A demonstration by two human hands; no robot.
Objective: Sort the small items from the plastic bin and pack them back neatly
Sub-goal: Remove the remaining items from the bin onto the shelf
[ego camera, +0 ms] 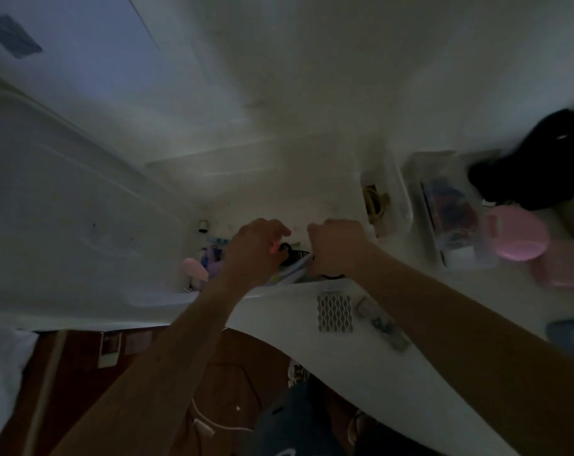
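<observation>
The plastic bin (410, 199) sits beyond and to the right of my right hand (336, 246); it is clear, smooth and round-cornered, and blurred red and blue items show through its wall. Larger still, the white table (279, 110) spreads out past both hands, matte and pale in dim light. Far right of the right hand I see a black, soft-looking lump (538, 159) leaning over the bin's end, and under it a round, glossy pink lid (517, 235). The left hand (257, 250) is curled, knuckles up, its fingers bent over something small and pink that I can barely make out. The right hand is clenched round a thin, pale sheet-like edge, with a black loop below its palm. Left of the left hand lie small pink and lilac pieces (200, 263), rounded and soft in outline. Near my right forearm rests a white patch (334, 312) with a wavy grid pattern. I can read no writing anywhere; blur hides it.
</observation>
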